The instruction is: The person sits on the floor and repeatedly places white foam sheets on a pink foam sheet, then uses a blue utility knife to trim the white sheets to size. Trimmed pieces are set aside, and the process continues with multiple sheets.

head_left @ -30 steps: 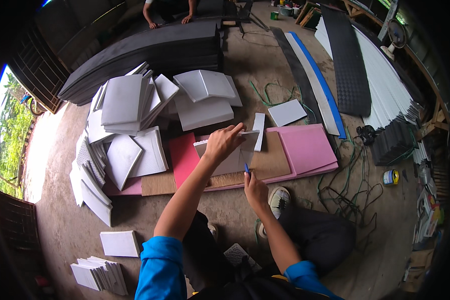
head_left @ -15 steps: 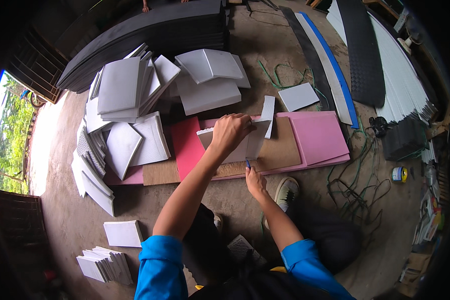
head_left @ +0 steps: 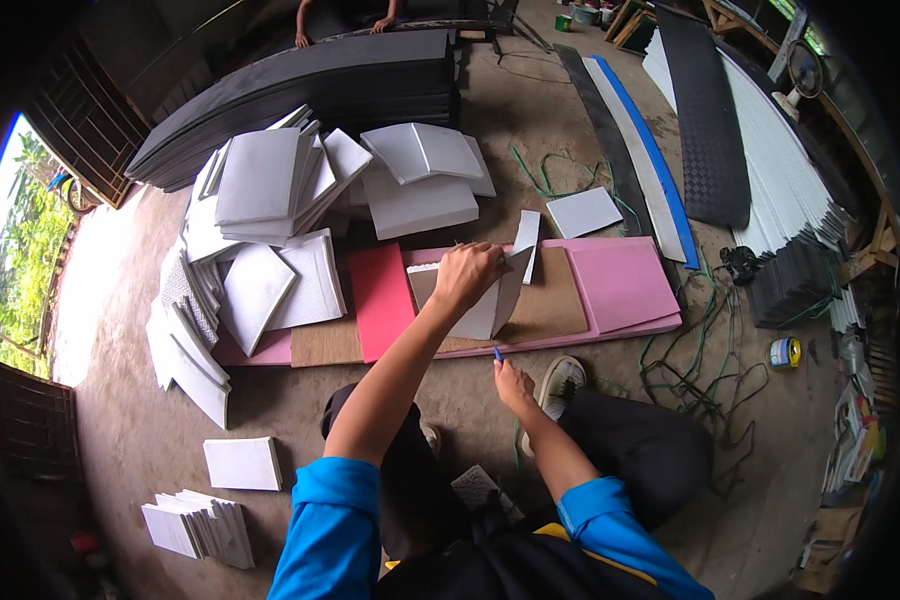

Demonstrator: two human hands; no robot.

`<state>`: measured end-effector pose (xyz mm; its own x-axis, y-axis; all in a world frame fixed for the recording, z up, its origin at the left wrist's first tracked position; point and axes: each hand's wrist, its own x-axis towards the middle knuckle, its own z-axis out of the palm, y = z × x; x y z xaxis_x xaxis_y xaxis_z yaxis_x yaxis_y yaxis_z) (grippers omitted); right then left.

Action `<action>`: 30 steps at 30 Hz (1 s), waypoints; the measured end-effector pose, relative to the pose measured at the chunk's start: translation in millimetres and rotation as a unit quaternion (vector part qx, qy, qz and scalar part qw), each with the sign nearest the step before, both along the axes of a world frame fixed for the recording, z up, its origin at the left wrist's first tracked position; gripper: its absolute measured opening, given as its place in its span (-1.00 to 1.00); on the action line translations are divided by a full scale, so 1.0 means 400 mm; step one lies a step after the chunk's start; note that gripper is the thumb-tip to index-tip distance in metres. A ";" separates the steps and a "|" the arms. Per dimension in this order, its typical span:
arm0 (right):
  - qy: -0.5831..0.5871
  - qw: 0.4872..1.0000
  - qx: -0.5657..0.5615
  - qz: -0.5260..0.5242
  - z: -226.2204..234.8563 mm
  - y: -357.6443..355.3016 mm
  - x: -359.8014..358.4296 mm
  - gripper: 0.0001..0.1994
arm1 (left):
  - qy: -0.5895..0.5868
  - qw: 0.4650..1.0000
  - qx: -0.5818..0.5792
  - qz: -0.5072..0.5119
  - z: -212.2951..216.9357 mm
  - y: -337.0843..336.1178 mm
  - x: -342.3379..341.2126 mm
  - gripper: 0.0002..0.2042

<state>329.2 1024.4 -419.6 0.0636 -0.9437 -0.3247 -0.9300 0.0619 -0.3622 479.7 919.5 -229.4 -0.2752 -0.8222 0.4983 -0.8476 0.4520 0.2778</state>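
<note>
My left hand [head_left: 467,277] presses down on a white foam sheet [head_left: 485,308] that lies on a brown board [head_left: 555,305] over a pink mat [head_left: 625,285]. Lower down, my right hand [head_left: 513,381] is closed around a small blue-handled tool [head_left: 498,353], held just off the near edge of the pink mat. A narrow white strip [head_left: 526,243] stands tilted beside the sheet. A red sheet [head_left: 381,300] lies left of my left hand.
Heaps of white foam squares [head_left: 270,220] spread to the left, with small stacks [head_left: 202,525] near my left elbow. Long black, white and blue mats [head_left: 670,130] lie at right. Green cord [head_left: 710,370] and a tape roll [head_left: 785,351] sit at right. Another person's hands [head_left: 305,38] show at the top.
My left hand has shifted slightly on the white sheet and now presses it flat. My right hand with the blue tool has drawn back toward me, off the mat's edge.
</note>
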 end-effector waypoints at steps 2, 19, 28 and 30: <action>0.000 0.999 -0.024 0.027 0.029 -0.017 -0.022 -0.59 | 0.000 1.000 -0.009 0.002 0.007 0.007 0.011 -0.75; 0.309 0.910 -0.170 0.216 0.532 -0.195 -0.019 -0.78 | 0.242 0.918 -0.195 0.245 0.143 0.074 0.220 -0.77; 0.274 0.937 -0.163 0.146 0.585 -0.262 0.052 -0.83 | 0.304 0.920 -0.169 0.178 0.173 0.095 0.208 -0.78; 0.251 0.951 -0.103 0.147 0.585 -0.273 0.055 -0.82 | 0.274 0.933 -0.166 0.163 0.156 0.099 0.168 -0.77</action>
